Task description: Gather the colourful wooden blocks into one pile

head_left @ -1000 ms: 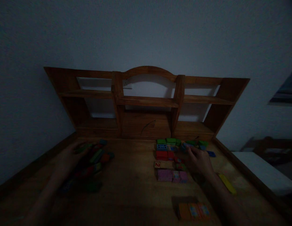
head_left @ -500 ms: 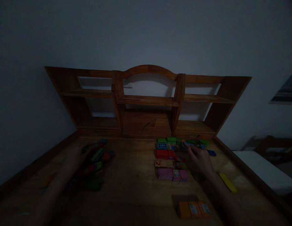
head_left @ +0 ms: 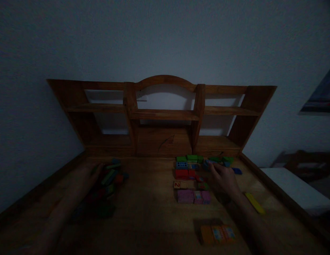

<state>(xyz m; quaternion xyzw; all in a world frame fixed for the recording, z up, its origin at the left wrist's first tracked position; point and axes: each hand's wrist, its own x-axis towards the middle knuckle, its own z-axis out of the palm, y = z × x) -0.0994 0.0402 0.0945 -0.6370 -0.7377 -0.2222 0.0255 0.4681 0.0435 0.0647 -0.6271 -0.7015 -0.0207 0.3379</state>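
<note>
My right hand (head_left: 222,179) rests among sorted rows of flat wooden blocks on the desk (head_left: 154,205): green ones (head_left: 193,158) at the back, then red (head_left: 182,173), a tan number tile (head_left: 184,184) and pink ones (head_left: 193,196) nearer me. Its fingers curl over a small blue block (head_left: 207,164) at the tips, though the dim light hides whether they grip it. My left hand (head_left: 86,177) lies loosely spread against a jumbled pile of blocks (head_left: 107,186). A yellow bar (head_left: 254,203) and an orange row (head_left: 217,233) lie apart. Behind stands an arched wooden shelf (head_left: 163,113).
</note>
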